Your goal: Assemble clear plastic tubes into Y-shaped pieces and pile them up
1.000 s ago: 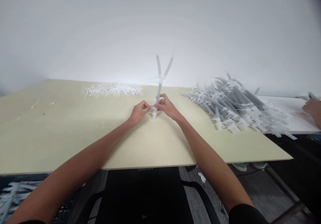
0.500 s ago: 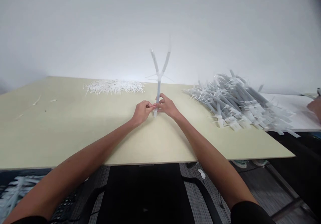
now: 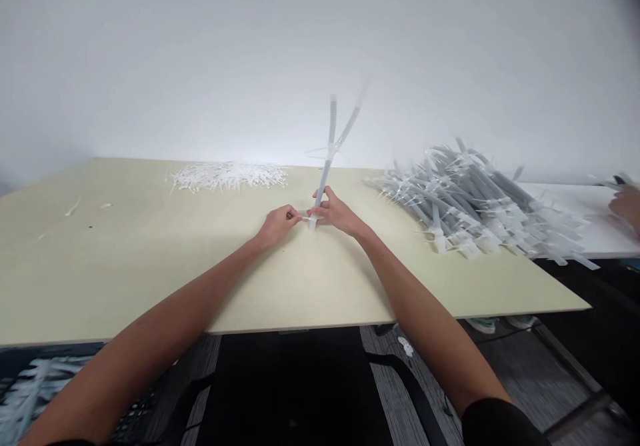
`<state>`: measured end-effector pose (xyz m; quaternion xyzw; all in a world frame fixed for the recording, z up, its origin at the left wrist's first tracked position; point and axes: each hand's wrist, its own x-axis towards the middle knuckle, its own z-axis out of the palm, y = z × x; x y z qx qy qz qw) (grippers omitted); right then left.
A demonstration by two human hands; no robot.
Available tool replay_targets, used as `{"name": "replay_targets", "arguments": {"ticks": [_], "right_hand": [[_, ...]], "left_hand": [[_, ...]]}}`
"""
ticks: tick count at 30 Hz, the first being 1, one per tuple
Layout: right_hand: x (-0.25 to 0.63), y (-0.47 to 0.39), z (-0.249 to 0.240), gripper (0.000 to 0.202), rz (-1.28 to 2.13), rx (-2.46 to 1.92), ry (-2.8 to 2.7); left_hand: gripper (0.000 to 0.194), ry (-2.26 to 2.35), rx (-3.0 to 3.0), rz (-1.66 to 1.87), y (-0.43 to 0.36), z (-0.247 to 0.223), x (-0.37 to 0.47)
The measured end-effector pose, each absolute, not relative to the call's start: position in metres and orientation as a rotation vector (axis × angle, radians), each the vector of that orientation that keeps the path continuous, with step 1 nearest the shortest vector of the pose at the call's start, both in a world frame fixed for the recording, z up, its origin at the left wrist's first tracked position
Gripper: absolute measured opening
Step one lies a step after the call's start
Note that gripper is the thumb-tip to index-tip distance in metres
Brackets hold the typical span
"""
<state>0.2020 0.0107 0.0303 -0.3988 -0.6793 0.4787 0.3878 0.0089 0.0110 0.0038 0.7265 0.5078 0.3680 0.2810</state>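
A Y-shaped grey corrugated tube [image 3: 323, 181] stands tilted to the right over the table, its two arms pointing up. Thin cable tie tails stick out on both sides of its fork. My right hand [image 3: 341, 215] is closed around the tube's lower stem, near the clear bottom end. To the left of it, my left hand [image 3: 278, 225] pinches the end of a thin white cable tie [image 3: 305, 218] that runs to the stem. Fingers partly hide where the tie meets the tube.
A heap of white cable ties [image 3: 227, 176] lies at the back left. Many similar Y-shaped tubes [image 3: 465, 193] are piled on the right. Another person's hand [image 3: 625, 206] shows at the far right edge. Below the table [image 3: 150, 279] at left, a dark crate holds more tubes [image 3: 37, 386].
The tube's top has tipped to the right. My left hand has drawn slightly left, away from the stem, with the cable tie. My right hand stays around the stem.
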Motion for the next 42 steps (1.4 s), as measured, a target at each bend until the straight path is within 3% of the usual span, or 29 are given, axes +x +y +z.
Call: {"name": "replay_targets", "arguments": {"ticks": [17, 27, 32, 42], "right_hand": [[0.194, 0.014, 0.023, 0.043, 1.054, -1.144, -1.814], [0.204, 0.006, 0.04, 0.039, 1.257, -0.994, -1.594], [0.204, -0.007, 0.062, 0.038, 1.416, -0.71, -1.404], [0.2, -0.022, 0.084, 0.022, 1.825, -0.425, -0.946]], "left_hand": [[0.015, 1.248, 2.247, 0.984, -0.007, 0.003, 0.024], [0.028, 1.455, 1.9, 1.199, -0.001, 0.006, 0.018], [0.034, 1.427, 1.726, 1.3, 0.005, 0.006, 0.014], [0.034, 1.349, 1.852, 1.237, -0.006, 0.004, 0.021]]}}
